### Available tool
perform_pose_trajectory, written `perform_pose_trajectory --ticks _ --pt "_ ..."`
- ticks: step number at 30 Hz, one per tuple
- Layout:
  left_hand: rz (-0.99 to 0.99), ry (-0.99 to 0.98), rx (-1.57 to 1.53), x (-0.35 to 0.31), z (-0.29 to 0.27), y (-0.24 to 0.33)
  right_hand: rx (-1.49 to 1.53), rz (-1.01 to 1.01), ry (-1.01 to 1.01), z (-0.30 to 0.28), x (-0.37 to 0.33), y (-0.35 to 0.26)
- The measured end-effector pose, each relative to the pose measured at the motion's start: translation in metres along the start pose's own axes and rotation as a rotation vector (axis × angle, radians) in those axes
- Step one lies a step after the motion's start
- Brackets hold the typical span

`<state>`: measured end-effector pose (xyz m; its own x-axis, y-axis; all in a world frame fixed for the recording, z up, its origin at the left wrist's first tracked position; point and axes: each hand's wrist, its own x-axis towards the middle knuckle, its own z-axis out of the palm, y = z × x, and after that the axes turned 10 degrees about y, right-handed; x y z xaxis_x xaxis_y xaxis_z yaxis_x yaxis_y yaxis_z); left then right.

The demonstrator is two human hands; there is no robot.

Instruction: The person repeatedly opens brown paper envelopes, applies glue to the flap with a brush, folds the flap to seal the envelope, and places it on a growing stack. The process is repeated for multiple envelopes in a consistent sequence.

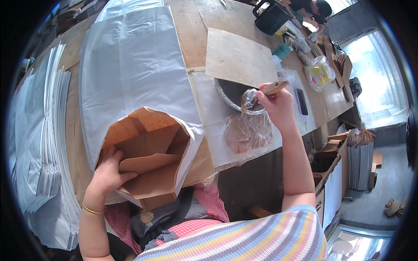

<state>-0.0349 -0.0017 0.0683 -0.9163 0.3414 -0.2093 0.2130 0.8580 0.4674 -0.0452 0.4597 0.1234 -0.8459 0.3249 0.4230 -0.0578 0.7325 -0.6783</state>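
My left hand reaches into the open mouth of a large paper bag, brown inside and white outside. The fingers are curled by the brown inner layer, the thumb along a fold at the near side. Raised to the right, my right hand grips a brush by its wooden handle; its bristles look coated with pale paste. The brush is over the near rim of a round basin with a dark inside. A thin wooden board covers the far part of that basin.
White bags lie flat beneath and beyond the open one. At the far left is a stack of folded white bags. Clear plastic film lies before the basin. A phone, a black mug and a yellow-white packet sit to the right.
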Motion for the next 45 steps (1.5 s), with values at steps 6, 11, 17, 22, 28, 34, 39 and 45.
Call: perform_pose_trajectory --ticks 6,11,17,22,28,34,39,45 --pt "0.019 0.069 0.021 -0.005 0.006 0.003 0.012 0.165 -0.078 0.015 0.012 0.038" --pt "0.010 0.040 0.051 -0.004 0.001 0.012 0.109 0.222 -0.100 0.027 0.007 0.051" --pt "0.076 0.111 0.107 -0.014 0.006 0.013 0.147 0.216 0.011 0.032 0.006 0.066" --pt "0.069 0.138 0.161 -0.023 0.009 0.013 0.292 0.285 -0.083 -0.005 0.017 0.037" --pt "0.341 0.177 0.213 -0.019 0.008 0.016 0.141 -0.033 -0.662 -0.025 0.029 0.037" --pt "0.340 -0.005 0.173 -0.022 0.009 -0.003 0.809 0.567 -0.203 -0.034 0.044 0.069" --pt "0.367 0.024 0.112 -0.020 -0.002 -0.007 0.836 -0.030 -0.296 0.025 -0.038 -0.062" --pt "0.335 0.138 0.109 -0.035 0.011 -0.019 0.504 -0.536 -0.746 0.144 -0.086 -0.140"
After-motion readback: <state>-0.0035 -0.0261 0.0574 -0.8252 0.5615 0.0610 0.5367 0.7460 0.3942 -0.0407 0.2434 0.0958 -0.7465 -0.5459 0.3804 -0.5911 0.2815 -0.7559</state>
